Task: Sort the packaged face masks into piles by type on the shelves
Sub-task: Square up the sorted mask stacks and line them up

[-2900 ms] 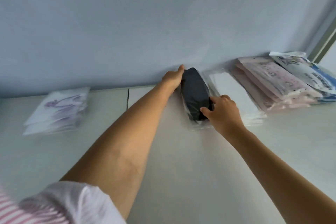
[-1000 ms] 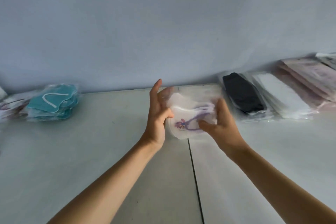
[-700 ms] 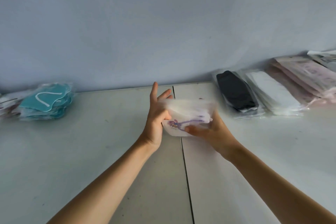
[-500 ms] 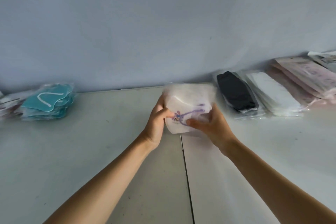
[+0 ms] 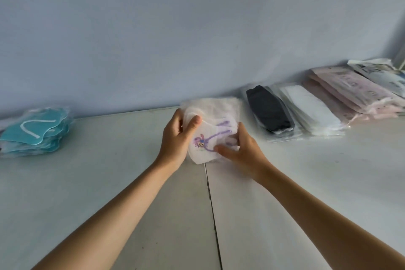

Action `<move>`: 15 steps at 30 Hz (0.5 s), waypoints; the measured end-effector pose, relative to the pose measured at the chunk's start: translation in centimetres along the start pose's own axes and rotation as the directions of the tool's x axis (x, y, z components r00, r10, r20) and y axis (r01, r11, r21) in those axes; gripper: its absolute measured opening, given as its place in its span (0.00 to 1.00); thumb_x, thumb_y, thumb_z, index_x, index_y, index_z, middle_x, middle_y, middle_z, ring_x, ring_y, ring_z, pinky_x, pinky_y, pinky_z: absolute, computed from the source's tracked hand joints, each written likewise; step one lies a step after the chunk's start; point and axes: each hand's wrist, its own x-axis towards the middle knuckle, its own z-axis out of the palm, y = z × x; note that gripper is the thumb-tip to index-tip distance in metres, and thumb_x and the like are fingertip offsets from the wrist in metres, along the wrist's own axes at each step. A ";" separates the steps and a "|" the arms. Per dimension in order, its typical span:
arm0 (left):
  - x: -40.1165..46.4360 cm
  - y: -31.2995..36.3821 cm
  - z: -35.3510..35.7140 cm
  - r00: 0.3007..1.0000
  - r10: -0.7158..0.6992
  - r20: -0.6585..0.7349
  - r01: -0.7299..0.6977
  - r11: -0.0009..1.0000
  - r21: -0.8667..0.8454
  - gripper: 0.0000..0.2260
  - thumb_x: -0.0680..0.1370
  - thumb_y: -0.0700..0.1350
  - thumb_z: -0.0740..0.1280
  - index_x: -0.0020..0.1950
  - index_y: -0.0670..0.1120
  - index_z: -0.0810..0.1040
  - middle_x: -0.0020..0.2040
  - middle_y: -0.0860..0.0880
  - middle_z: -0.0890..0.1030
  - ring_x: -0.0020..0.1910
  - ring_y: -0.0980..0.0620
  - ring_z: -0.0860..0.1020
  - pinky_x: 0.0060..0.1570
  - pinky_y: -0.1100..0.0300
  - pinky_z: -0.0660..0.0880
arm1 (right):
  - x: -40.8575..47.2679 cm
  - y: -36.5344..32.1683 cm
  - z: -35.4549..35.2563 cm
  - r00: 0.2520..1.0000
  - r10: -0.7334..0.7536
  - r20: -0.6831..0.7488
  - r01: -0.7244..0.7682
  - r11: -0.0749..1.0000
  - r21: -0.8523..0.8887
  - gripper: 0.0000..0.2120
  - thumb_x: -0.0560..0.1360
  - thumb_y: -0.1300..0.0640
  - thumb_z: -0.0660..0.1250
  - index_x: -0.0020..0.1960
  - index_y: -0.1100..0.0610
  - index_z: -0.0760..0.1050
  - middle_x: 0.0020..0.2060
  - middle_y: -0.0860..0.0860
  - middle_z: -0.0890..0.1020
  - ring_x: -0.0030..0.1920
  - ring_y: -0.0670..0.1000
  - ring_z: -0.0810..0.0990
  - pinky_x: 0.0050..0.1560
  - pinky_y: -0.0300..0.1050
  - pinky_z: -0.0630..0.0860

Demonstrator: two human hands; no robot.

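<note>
Head cam: left hand (image 5: 175, 136) and right hand (image 5: 242, 151) both grip the purple-print mask stack (image 5: 210, 129), squaring it on the shelf (image 5: 285, 182), probably resting there. Next: release just left of the black mask pile (image 5: 268, 108), edges aligned.

Left hand (image 5: 175, 138): off the far end of the black mask pack (image 5: 268, 108), now grips the left edge of the purple-print mask stack (image 5: 210, 131).
Right hand (image 5: 241, 151): off the black pack, now grips the stack's right side.
Purple-print stack: from the far left, now just left of the black pack.
</note>
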 end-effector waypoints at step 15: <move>13.8 -2.4 7.0 0.916 -0.384 -0.115 0.396 0.821 0.411 0.25 0.73 0.63 0.67 0.50 0.39 0.79 0.51 0.41 0.82 0.55 0.42 0.80 0.46 0.57 0.72 | 9.2 -2.4 -4.2 0.940 -0.012 -0.341 -0.146 0.889 -0.434 0.28 0.68 0.55 0.75 0.62 0.61 0.67 0.59 0.59 0.72 0.57 0.59 0.74 0.49 0.45 0.68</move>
